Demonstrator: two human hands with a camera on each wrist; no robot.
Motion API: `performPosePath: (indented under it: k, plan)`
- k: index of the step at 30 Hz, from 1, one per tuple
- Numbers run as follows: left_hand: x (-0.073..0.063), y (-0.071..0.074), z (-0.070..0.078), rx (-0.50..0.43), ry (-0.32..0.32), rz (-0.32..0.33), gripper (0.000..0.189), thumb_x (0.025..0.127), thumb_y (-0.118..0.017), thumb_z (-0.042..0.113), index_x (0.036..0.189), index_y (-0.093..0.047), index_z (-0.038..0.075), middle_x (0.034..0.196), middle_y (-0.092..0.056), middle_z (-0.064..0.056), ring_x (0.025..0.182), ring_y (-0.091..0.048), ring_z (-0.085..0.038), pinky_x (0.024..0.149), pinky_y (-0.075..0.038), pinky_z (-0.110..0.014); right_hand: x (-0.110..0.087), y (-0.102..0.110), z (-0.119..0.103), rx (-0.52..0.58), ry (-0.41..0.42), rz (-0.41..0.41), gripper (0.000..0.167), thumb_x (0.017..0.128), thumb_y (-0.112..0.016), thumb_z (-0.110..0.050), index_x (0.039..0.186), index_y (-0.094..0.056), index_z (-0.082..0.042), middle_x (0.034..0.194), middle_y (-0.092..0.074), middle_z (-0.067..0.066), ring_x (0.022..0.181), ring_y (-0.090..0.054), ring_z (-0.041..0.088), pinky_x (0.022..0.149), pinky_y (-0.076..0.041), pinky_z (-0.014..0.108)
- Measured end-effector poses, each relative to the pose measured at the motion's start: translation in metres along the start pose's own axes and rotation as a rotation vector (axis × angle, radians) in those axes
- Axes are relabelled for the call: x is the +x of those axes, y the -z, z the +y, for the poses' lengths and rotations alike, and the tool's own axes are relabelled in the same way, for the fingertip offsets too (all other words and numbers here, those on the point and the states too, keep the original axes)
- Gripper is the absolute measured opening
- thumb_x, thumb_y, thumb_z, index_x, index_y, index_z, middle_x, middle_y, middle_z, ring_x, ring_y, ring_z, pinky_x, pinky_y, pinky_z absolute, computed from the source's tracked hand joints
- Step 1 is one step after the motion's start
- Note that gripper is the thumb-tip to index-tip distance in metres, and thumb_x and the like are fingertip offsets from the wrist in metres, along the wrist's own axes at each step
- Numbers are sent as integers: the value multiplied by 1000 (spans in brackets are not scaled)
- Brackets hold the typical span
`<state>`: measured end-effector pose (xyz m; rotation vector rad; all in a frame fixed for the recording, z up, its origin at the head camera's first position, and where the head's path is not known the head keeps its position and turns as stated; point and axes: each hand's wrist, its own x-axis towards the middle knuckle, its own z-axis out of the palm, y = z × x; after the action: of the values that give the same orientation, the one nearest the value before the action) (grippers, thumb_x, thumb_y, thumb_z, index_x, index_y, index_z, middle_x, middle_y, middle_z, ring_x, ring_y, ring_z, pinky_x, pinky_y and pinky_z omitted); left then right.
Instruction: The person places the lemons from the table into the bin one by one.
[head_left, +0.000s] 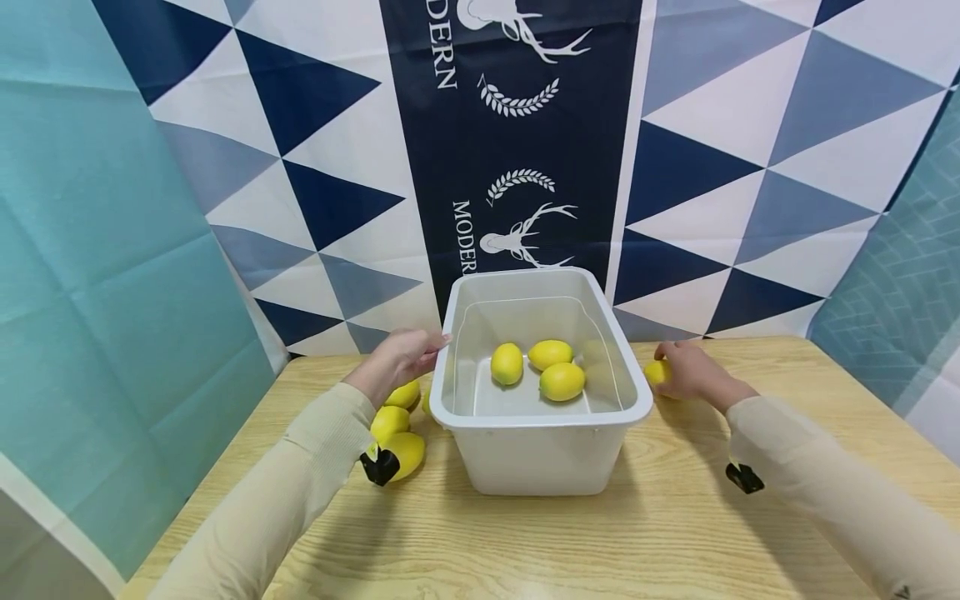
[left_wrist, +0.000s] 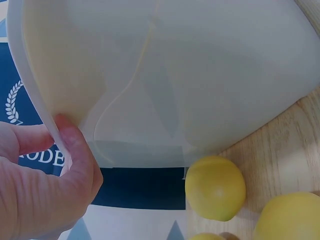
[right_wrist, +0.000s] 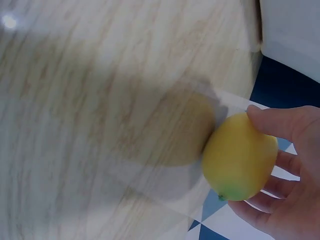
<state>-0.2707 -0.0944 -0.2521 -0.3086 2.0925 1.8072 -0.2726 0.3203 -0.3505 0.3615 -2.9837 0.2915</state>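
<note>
A white plastic bin [head_left: 540,458] stands mid-table with three yellow lemons [head_left: 562,382] on its floor. My left hand [head_left: 401,362] pinches the bin's left rim between thumb and fingers, as the left wrist view shows up close. To the right of the bin, my right hand [head_left: 693,372] grips another lemon [right_wrist: 240,157], thumb on one side and fingers curled round the other. That lemon is close over the wooden surface, and its greenish tip shows in the right wrist view.
Several more lemons [head_left: 390,423] lie on the wooden table [head_left: 525,546] to the left of the bin, partly under my left forearm. Behind the table hangs a patterned cloth [head_left: 517,150], close to the bin's far side. A teal cloth [head_left: 127,292] borders the left.
</note>
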Motion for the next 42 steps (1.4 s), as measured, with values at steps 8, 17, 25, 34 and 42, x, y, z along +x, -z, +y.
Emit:
performPosePath:
  k: [8, 17, 25, 34, 42]
  plan:
    - [-1, 0, 2, -4, 8, 2, 39, 94, -60, 14, 129, -53, 1, 127, -52, -10, 98, -53, -19, 105, -48, -27, -2, -1, 2, 4, 21, 5, 57, 65, -81, -14, 108, -52, 11, 100, -57, 32, 79, -55, 35, 77, -52, 51]
    - [-1, -1, 4, -5, 9, -3, 39, 94, -60, 15, 129, -53, 1, 126, -52, -10, 97, -54, -18, 105, -48, -27, -5, 3, -2, -1, 32, -13, 55, 61, -82, -11, 106, -56, 10, 95, -56, 28, 77, -54, 33, 75, -53, 50]
    - [-1, -2, 3, -12, 4, -2, 39, 93, -61, 15, 129, -54, 1, 127, -52, -10, 98, -54, -19, 104, -48, -27, -7, 6, -3, 17, 42, -103, 56, 63, -82, -13, 108, -55, 6, 94, -57, 24, 76, -54, 29, 74, -53, 47]
    - [-1, -1, 3, -14, 13, 2, 40, 93, -62, 15, 130, -53, 2, 129, -52, -10, 100, -55, -19, 104, -49, -27, -7, 7, -2, 4, 104, -163, 52, 65, -80, -13, 108, -56, 1, 92, -58, 21, 76, -52, 26, 71, -52, 43]
    - [0, 0, 2, -7, 17, 10, 38, 92, -62, 15, 127, -55, 3, 129, -53, -9, 102, -55, -20, 103, -49, -27, -9, 9, -2, -4, 136, -163, 51, 62, -81, -10, 106, -58, -2, 91, -56, 17, 77, -50, 24, 70, -50, 39]
